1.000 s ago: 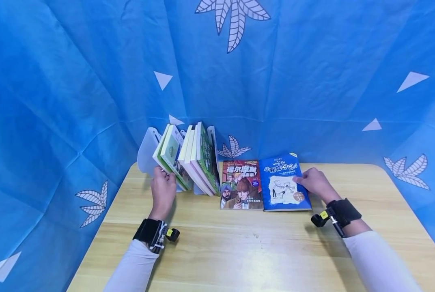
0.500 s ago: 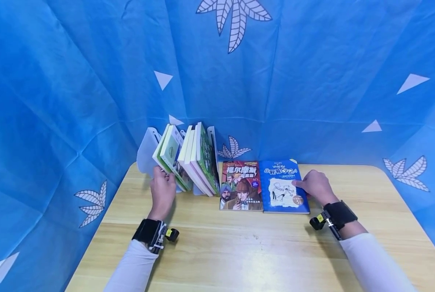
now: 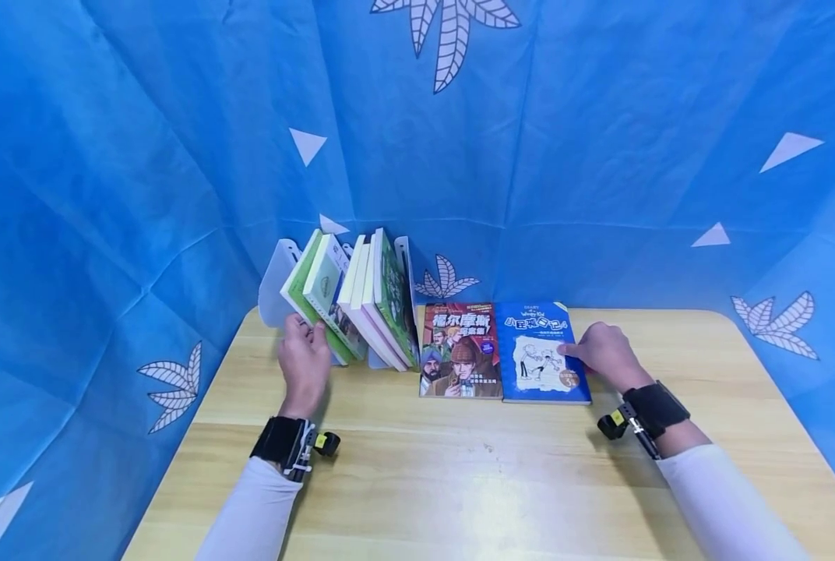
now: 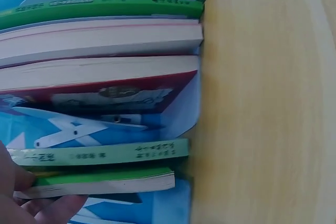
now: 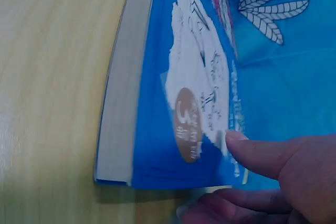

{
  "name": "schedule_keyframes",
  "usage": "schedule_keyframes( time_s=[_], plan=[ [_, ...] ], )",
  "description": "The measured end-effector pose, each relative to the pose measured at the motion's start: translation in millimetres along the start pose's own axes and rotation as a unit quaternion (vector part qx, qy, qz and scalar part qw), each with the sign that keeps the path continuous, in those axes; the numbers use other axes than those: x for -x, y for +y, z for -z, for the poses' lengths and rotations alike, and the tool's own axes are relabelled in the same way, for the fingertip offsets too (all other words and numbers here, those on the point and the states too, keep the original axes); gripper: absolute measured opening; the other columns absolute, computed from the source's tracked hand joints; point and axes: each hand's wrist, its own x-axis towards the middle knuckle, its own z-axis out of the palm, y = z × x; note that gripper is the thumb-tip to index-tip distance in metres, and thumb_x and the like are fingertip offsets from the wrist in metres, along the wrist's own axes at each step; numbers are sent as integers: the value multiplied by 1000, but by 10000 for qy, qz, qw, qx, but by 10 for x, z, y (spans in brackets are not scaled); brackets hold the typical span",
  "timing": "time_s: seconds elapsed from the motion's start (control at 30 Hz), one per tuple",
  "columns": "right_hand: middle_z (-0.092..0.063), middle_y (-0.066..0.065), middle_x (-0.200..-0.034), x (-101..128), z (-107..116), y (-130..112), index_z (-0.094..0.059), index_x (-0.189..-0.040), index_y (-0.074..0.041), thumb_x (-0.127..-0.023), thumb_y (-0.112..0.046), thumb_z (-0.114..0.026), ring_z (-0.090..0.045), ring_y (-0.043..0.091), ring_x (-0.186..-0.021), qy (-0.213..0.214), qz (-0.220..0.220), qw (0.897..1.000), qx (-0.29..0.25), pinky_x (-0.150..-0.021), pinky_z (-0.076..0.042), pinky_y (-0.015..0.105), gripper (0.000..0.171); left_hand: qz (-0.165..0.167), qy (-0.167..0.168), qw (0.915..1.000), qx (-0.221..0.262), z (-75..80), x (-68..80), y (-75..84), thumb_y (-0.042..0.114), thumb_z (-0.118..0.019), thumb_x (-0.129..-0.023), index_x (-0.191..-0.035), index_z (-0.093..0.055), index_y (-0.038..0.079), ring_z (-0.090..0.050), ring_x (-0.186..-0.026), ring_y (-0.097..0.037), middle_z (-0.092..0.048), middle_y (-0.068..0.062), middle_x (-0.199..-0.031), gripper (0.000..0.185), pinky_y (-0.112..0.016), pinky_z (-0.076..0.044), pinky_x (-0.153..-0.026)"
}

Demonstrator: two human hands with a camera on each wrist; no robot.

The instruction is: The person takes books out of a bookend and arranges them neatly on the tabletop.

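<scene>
The wooden desk (image 3: 459,467) is carrying a row of leaning books (image 3: 350,300) in a white bookend (image 3: 275,284), and beside them a red book (image 3: 461,351) and a blue book (image 3: 542,354) are lying flat. The left hand (image 3: 304,362) is gripping the outermost green book (image 3: 305,292). The right hand (image 3: 603,354) is holding the blue book's right edge, with the thumb on the cover.

- The blue book (image 3: 544,354) lies flat on the tabletop (image 3: 459,467), cover up, with a white cartoon drawing and a round brown sticker. Its left edge touches a red detective book (image 3: 459,352).
- The green books (image 3: 319,300) stand at the left end of a leaning row, tilted to the left, page edges toward the front.
</scene>
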Motion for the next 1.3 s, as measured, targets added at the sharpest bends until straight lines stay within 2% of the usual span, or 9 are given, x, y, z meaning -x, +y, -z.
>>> schedule_keyframes(
  time_s=[0.17,0.23,0.3,0.33,0.4,0.43,0.7,1.0,1.3],
  plan=[
    [-23,-8,-55,74,14,-55,-34,-58,-19,-95,-38,-75,-24,11,-52,444,523,9975,150,-52,-22,25,58,-436,321,9984,-131,117,-5,61,7,-59,-103,-125,-56,-8,-76,-103,-43,-72,-30,-120,26,-48,-66,-79],
    [-45,2,-56,115,20,-81,-52,-64,-8,-95,-33,-76,-44,20,-53,692,865,9936,217,-53,-41,31,47,-576,385,9975,-159,179,2,90,7,-60,-103,-125,-57,-9,-76,-102,-44,-72,-31,-118,27,-48,-66,-79],
    [-68,19,-78,157,25,-116,-69,-88,4,-95,-30,-76,-67,36,-75,827,1174,9892,299,-72,-60,45,36,-628,388,9971,-200,247,14,109,8,-60,-103,-126,-56,-9,-76,-102,-44,-72,-31,-119,29,-48,-66,-78],
    [-73,26,-97,181,28,-135,-71,-105,8,-95,-30,-76,-70,43,-93,871,1311,9870,339,-86,-61,53,39,-655,399,9968,-228,282,21,122,8,-60,-104,-127,-56,-9,-76,-102,-44,-72,-31,-119,29,-49,-65,-78],
    [-66,33,-131,236,40,-180,-64,-130,10,-96,-30,-75,-61,50,-124,882,1525,9837,345,-106,-51,64,54,-645,392,9968,-277,358,37,152,8,-59,-104,-129,-55,-9,-75,-103,-45,-72,-31,-120,31,-50,-65,-79],
    [-65,33,-133,263,42,-202,-63,-132,10,-96,-30,-75,-59,51,-127,894,1606,9824,341,-108,-50,64,55,-631,363,9969,-288,397,46,169,8,-59,-104,-131,-54,-9,-75,-103,-45,-72,-31,-121,32,-51,-65,-79],
    [-71,28,-126,477,67,-315,-68,-128,5,-95,-29,-77,-71,45,-106,1267,2154,9683,0,-91,-61,59,48,-624,-10,9978,-223,740,213,384,10,-53,-107,-141,-45,-6,-71,-115,-46,-66,-31,-133,39,-47,-62,-84],
    [-72,23,-126,681,81,-404,-67,-130,3,-92,-26,-80,-72,40,-107,1375,2586,9558,-242,-92,-61,58,49,-932,18,9952,-295,1021,449,554,3,-56,-104,-137,-46,-11,-69,-115,-50,-65,-34,-133,37,-36,-58,-84],
    [-73,18,-127,857,36,-512,-64,-135,-2,-89,-28,-83,-74,37,-110,1189,2707,9535,-584,-94,-61,54,57,-1289,162,9904,-475,1198,656,627,-2,-60,-101,-132,-48,-14,-70,-106,-53,-67,-37,-125,35,4,-46,-82]
  ],
)
